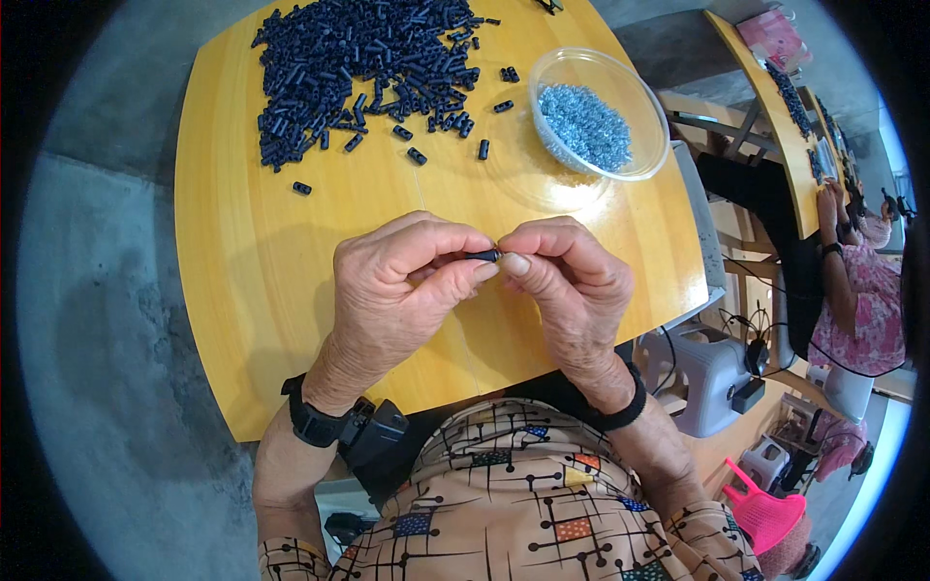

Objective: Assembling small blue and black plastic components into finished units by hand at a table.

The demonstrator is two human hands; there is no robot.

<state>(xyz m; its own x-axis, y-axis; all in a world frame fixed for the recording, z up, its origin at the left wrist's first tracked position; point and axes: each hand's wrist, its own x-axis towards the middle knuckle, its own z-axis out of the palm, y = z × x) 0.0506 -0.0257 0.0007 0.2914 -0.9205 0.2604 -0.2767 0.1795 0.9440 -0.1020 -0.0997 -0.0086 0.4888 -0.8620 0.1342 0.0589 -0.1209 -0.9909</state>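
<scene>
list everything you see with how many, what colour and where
Wooden table: one, yellow, below the hands
Dark pieces: too many to count, blue-black, heaped and scattered across the table's far side
Clear bowl: one, colourless, table's far right
Small pieces: too many to count, silvery-blue, in the bowl
Second table: one, yellow, upper right
Co-worker: at least one, pink patterned top, far right
Plastic stool: at least one, pale, right
Held dark piece: one, dark, between the hands
Left hand: one, bare, centre
Right hand: one, bare, right of centre
</scene>
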